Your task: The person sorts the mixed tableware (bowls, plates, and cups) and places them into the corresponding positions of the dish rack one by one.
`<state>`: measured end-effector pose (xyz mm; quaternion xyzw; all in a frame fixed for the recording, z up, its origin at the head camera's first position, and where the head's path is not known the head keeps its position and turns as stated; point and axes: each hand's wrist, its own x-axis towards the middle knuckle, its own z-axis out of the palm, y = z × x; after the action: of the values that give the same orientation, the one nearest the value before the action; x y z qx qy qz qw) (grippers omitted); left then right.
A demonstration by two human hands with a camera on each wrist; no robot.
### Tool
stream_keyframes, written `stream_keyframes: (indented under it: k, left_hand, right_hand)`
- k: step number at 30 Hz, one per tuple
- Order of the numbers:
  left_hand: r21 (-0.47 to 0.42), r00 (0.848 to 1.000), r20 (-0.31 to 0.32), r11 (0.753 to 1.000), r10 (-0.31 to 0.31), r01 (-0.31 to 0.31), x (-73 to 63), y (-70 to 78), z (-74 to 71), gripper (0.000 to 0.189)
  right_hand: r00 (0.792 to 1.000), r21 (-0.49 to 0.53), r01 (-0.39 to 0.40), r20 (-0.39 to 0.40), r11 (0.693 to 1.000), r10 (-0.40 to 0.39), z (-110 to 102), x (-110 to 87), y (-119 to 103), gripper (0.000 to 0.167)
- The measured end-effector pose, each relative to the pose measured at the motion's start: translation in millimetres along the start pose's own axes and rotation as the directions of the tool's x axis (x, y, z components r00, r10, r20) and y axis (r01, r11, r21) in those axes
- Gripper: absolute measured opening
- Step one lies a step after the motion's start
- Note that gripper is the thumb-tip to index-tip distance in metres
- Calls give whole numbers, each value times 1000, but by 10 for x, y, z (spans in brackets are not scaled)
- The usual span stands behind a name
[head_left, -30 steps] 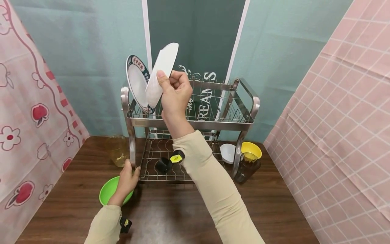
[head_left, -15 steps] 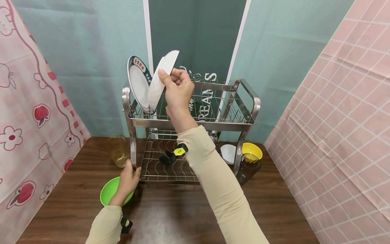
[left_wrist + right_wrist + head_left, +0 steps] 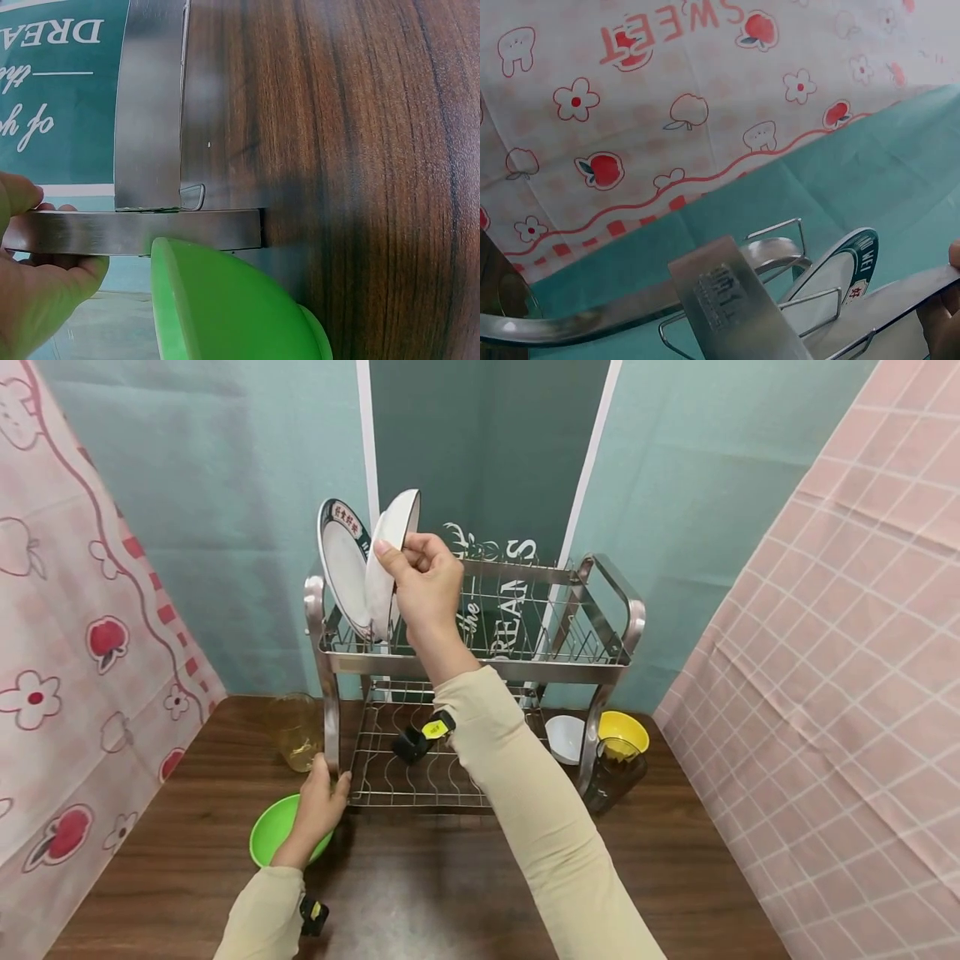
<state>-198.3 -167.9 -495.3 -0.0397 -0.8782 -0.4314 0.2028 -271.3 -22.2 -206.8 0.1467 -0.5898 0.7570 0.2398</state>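
My right hand (image 3: 431, 585) pinches a white dish (image 3: 397, 518) with a thin dark rim, thumb on its underside. The dish stands nearly on edge at the left end of the upper tier of a two-tier metal dish rack (image 3: 555, 672), its lower edge down at the wires. Left of it, a white plate (image 3: 345, 568) with a dark green lettered rim leans upright in the rack. My left hand (image 3: 315, 810) grips the rack's left leg (image 3: 135, 231), thumb and fingers on opposite sides. Close by that hand, a green bowl (image 3: 272, 831) rests on the table.
A clear amber glass (image 3: 292, 735) stands left of the rack. By its right leg are a white bowl (image 3: 564, 737), a yellow bowl (image 3: 626, 731) and a dark glass (image 3: 617, 777). Curtains surround the wooden table (image 3: 420, 893) at the back and sides.
The dish has gone from slanting rightward to nearly upright and now sits lower, nearer the plate. My right hand turned with it. The left hand keeps its hold on the rack leg.
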Motion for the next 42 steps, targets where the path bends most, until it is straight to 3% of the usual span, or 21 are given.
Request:
stream_keyframes:
  k: [13, 18, 25, 34, 42]
  left_hand:
    - [-1, 1000, 3, 1000, -19, 19, 6, -29, -2, 20]
    - [-4, 999, 15, 1000, -30, 30, 1, -33, -11, 19]
    - [3, 1000, 1, 1000, 2, -2, -4, -15, -17, 20]
    - [5, 1000, -6, 1000, 10, -10, 2, -4, -13, 20]
    - [-7, 1000, 3, 1000, -2, 2, 6, -17, 12, 20]
  right_hand:
    - [994, -62, -76, 74, 995, 81, -61, -18, -8, 25]
    - [991, -118, -19, 128, 993, 34, -60, -31, 9, 27]
    - [980, -278, 76, 198, 958, -21, -39, -54, 49, 32]
    - [977, -291, 109, 209, 950, -48, -65, -66, 22, 32]
    - [973, -300, 76, 231, 951, -5, -97, -59, 14, 34]
